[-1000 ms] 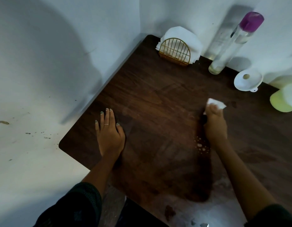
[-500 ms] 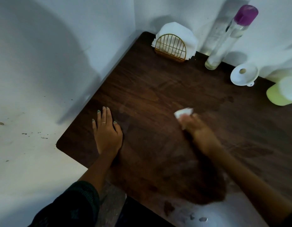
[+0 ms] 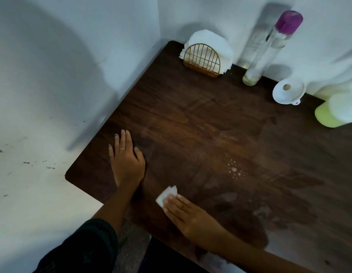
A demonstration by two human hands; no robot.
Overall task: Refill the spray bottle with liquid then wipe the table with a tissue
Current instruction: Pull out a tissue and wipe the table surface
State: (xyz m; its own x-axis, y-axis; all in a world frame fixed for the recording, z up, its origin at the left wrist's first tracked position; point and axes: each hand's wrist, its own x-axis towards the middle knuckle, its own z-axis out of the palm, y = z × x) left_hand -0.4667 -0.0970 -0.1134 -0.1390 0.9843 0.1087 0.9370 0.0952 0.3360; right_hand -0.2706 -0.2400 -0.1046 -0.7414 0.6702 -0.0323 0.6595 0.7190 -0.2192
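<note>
My right hand (image 3: 188,215) presses a small white tissue (image 3: 167,195) flat onto the dark wooden table (image 3: 190,119) near its front edge, fingers straight over the tissue. My left hand (image 3: 126,160) rests flat on the table's left part, fingers extended. A tall clear spray bottle (image 3: 267,50) with a purple cap stands at the back against the wall. A patch of small droplets (image 3: 235,170) lies on the wood right of centre.
A gold wire holder with white tissues (image 3: 205,54) stands in the back corner. A white funnel (image 3: 288,91) lies beside the spray bottle. A yellow-green refill bottle (image 3: 334,113) lies at the right edge. White walls border the table's left and back.
My right hand has swept the tissue from the middle right of the table leftward and toward the front edge. The left hand stayed put.
</note>
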